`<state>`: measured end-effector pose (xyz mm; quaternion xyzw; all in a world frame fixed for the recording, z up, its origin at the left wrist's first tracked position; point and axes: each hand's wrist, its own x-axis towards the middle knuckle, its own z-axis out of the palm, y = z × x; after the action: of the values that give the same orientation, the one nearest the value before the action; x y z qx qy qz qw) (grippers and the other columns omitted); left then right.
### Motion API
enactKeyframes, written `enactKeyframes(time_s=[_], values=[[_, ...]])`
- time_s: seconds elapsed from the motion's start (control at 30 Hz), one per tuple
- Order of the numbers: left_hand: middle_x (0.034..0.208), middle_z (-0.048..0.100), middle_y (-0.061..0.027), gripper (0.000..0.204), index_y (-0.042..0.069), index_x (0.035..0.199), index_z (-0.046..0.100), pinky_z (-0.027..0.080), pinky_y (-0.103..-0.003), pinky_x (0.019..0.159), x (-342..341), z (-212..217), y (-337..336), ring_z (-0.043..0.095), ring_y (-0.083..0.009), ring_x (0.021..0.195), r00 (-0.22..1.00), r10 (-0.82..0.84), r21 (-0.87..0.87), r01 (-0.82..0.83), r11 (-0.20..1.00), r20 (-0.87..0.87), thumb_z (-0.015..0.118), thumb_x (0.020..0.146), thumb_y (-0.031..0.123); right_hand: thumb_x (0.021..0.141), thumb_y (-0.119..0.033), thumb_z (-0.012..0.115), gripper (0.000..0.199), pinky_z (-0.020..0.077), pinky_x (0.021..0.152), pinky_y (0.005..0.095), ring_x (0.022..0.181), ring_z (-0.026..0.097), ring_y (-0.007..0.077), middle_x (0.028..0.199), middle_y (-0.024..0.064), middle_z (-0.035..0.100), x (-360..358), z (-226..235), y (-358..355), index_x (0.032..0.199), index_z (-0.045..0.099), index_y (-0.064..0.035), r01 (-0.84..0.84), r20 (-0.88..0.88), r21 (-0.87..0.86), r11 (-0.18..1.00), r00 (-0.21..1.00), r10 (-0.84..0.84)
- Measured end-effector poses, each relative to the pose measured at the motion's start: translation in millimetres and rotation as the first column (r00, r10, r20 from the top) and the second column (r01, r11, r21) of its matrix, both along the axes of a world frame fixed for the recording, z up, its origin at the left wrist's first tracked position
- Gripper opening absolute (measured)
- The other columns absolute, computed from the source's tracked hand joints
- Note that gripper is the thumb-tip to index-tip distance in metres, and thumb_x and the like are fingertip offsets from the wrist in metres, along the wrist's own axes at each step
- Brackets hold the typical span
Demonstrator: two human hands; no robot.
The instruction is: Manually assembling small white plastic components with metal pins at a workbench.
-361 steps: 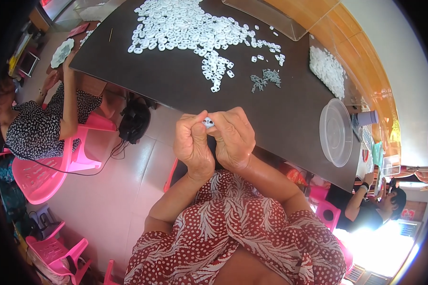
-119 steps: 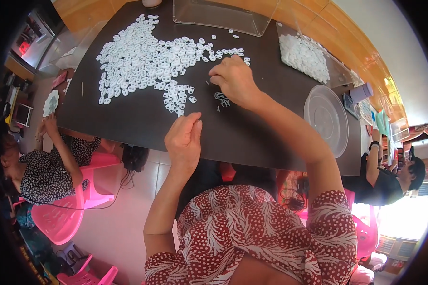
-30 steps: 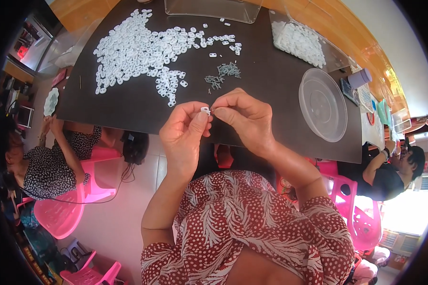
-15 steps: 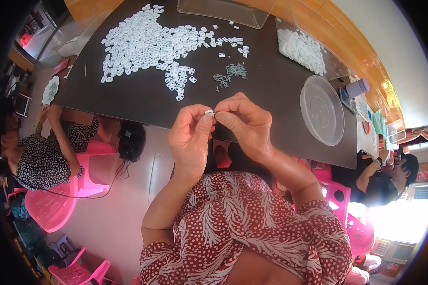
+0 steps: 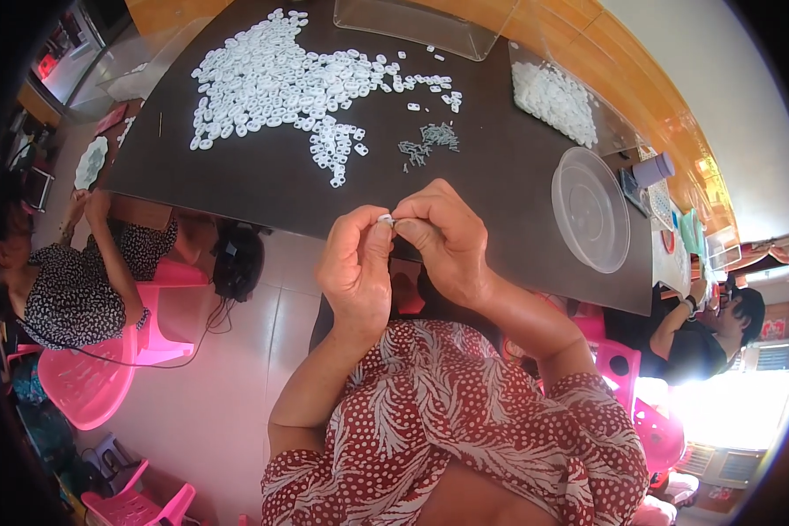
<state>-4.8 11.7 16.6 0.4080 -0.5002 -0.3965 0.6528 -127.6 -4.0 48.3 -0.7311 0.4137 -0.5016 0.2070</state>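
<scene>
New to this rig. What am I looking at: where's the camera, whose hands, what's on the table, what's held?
No robot here: these are a person's own bare hands. The view comes from a fisheye camera worn on the head, looking down, so straight edges bend. On the dark table lie a spread of small white pieces, a little pile of grey pins and a round clear container. The left hand pinches one white piece; the right hand meets it, though its fingertips hide whether it grips anything.
</scene>
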Motion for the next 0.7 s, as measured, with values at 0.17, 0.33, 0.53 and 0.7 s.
enactKeyframes(time_s=[0.17,0.33,0.53,0.7], values=[[0.081,0.058,0.0001,0.013,0.000,0.102,0.060,0.040,-0.017,0.057,2.8,-2.4,0.1,0.048,-0.0037,0.066,1.000,-0.003,0.022,0.004,1.000,-0.028,0.059,0.091,0.006,0.078,0.003,0.061,0.007,0.0440,0.063,0.0303,0.073,0.053,0.0196,0.079,0.0069,0.061,0.4,-0.3,1.5,0.084,0.062,0.0002,-0.015,0.072,0.137,0.990,0.997,0.005],[0.081,0.059,-0.0001,0.013,-0.001,0.102,0.060,0.041,-0.017,0.058,3.3,-4.5,1.6,0.049,-0.0038,0.066,0.996,0.025,-0.019,-0.024,1.000,0.082,0.059,0.090,0.004,0.080,0.001,0.060,0.003,0.0438,0.062,0.0294,0.073,0.052,0.0171,0.077,0.0060,0.059,-0.1,1.5,2.3,0.083,0.061,0.0005,-0.031,0.108,0.254,0.967,0.994,0.004],[0.079,0.059,-0.0005,0.012,-0.002,0.100,0.060,0.042,-0.018,0.058,1.4,-11.4,1.5,0.050,-0.0043,0.065,0.985,0.044,-0.032,-0.039,0.999,0.164,0.059,0.090,0.004,0.080,0.001,0.059,0.001,0.0425,0.060,0.0321,0.070,0.051,0.0212,0.075,0.0076,0.057,0.2,-5.9,-2.8,0.081,0.060,0.0005,-0.023,-0.017,0.082,0.996,1.000,0.024],[0.080,0.061,-0.0025,0.013,-0.003,0.100,0.060,0.045,-0.019,0.058,3.2,-3.6,-0.3,0.054,-0.0059,0.066,0.952,-0.095,0.207,0.160,0.965,-0.292,0.059,0.090,0.006,0.080,0.001,0.058,0.003,0.0429,0.063,0.0323,0.071,0.052,0.0226,0.075,0.0083,0.058,-2.8,-5.6,-4.5,0.082,0.061,0.0008,-0.030,-0.007,0.149,0.988,0.999,0.031]])
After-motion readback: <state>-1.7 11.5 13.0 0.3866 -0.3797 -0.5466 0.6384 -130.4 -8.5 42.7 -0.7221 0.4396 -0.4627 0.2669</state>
